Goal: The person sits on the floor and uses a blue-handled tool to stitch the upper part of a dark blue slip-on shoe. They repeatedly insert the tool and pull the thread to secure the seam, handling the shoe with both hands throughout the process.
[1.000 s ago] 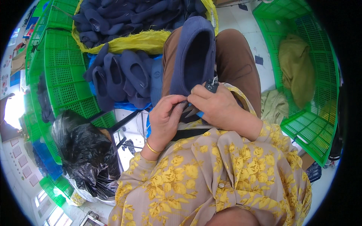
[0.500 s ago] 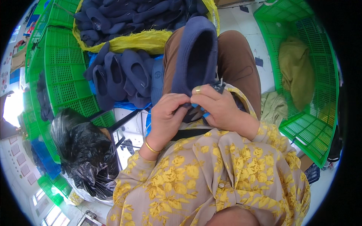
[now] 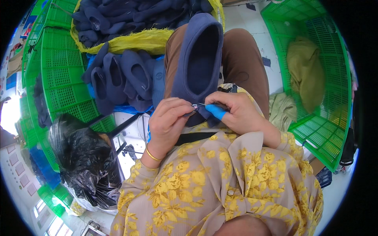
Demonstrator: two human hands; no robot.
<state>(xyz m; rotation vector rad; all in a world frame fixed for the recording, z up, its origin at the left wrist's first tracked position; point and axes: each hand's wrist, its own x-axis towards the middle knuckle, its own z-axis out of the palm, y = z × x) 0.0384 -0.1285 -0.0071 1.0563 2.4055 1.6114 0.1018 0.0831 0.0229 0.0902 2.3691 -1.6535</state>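
Note:
A navy fabric slipper [image 3: 183, 59] stands between my knees, its opening facing me and its heel end nearest my hands. Just below the heel, my left hand [image 3: 169, 120] is closed in a pinch on a small dark cloth piece [image 3: 203, 113] with a pale bit at the fingertips. Whether that cloth is part of the slipper I cannot tell. My right hand [image 3: 240, 114], blue wrapping [image 3: 215, 111] on one digit, pinches a thin needle [image 3: 202, 104] close to the left fingertips. The curled right fingers hide part of the grip.
Several navy slippers [image 3: 138, 74] lie on blue plastic to the left. Beyond them a yellow-edged sack [image 3: 136, 42] holds many more. Green crates [image 3: 65, 78] stand left, and another green crate [image 3: 275, 39] with olive cloth [image 3: 305, 72] stands right. A black plastic bag [image 3: 84, 157] sits beside me.
My right hand has turned and drawn slightly away from the left, so its blue-wrapped digit and the needle now show. The left hand still pinches near the heel. The view has shifted a little.

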